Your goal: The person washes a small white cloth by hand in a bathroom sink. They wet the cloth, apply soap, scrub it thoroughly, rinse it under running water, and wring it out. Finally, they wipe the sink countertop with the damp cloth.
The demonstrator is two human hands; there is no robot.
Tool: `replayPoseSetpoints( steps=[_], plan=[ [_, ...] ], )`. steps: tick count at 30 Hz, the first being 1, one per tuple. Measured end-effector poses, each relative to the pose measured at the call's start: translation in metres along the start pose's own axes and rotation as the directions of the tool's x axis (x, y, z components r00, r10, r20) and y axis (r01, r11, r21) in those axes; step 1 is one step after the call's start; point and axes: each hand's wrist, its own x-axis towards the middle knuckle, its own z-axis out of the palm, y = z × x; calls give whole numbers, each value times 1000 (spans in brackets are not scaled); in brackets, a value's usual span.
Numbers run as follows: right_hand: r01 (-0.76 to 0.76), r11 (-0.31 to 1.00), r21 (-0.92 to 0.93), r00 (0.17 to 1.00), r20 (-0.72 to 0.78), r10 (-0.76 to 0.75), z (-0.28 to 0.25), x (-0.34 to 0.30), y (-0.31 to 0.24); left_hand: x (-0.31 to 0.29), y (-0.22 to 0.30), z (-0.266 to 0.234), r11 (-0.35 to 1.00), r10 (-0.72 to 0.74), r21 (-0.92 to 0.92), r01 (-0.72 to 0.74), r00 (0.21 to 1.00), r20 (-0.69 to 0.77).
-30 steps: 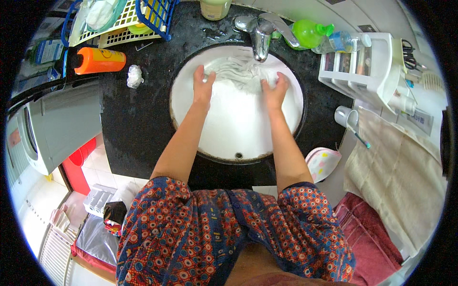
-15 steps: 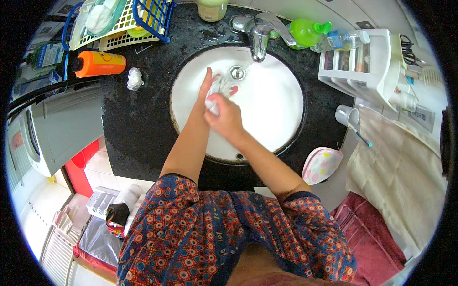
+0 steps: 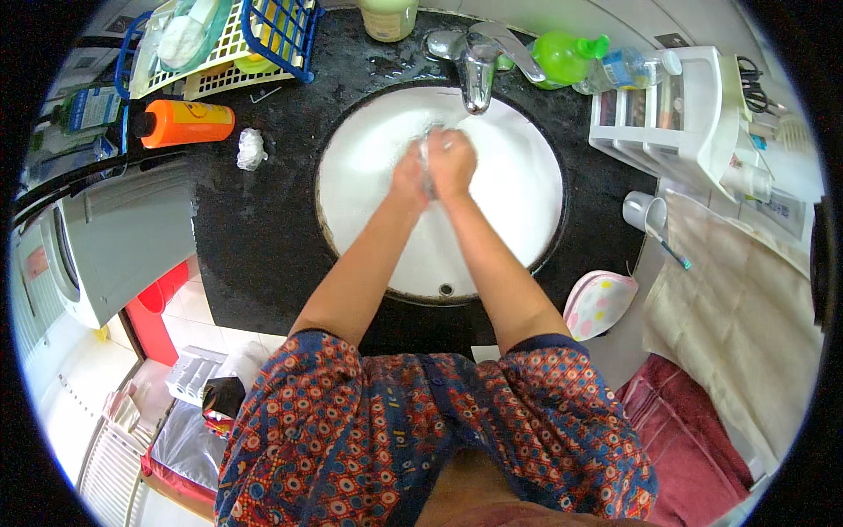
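Over the white washbasin (image 3: 514, 211) my two hands are brought together near the drain, below the chrome tap (image 3: 477, 79). My right hand (image 3: 454, 164) is closed, its fingers curled against the left. My left hand (image 3: 407, 173) presses in from the other side, smeared by motion. Between them a small pale, wet cloth-like thing (image 3: 428, 167) shows as a narrow strip; most of it is hidden by the hands.
Left on the black counter (image 3: 255, 255) lie an orange bottle (image 3: 189, 122), a crumpled white wad (image 3: 251, 149) and a blue-edged basket (image 3: 281, 39). To the right are a green bottle (image 3: 562, 60), white drawers (image 3: 676, 123), a white mug (image 3: 644, 211) and a dotted pouch (image 3: 600, 304).
My right hand has moved up and right with the small cloth-like thing. My left hand, stretched out before, has come round to press against it. The hands now cover the drain.
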Motion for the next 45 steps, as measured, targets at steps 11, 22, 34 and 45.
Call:
replayPoseSetpoints(
  steps=[11,22,34,45],
  plan=[
    [-445,816,368,895,203,396,-11,34,52,-47,28,25,977,-86,209,47,979,182],
    [-680,554,480,726,339,598,-57,40,71,-60,74,3,896,226,381,-226,973,45],
    [253,882,-396,967,73,-245,-57,28,92,-45,58,-42,624,527,723,-298,843,-108],
    [-404,743,533,903,363,231,16,57,36,-54,41,-15,943,117,332,-23,958,-264]
  ],
)
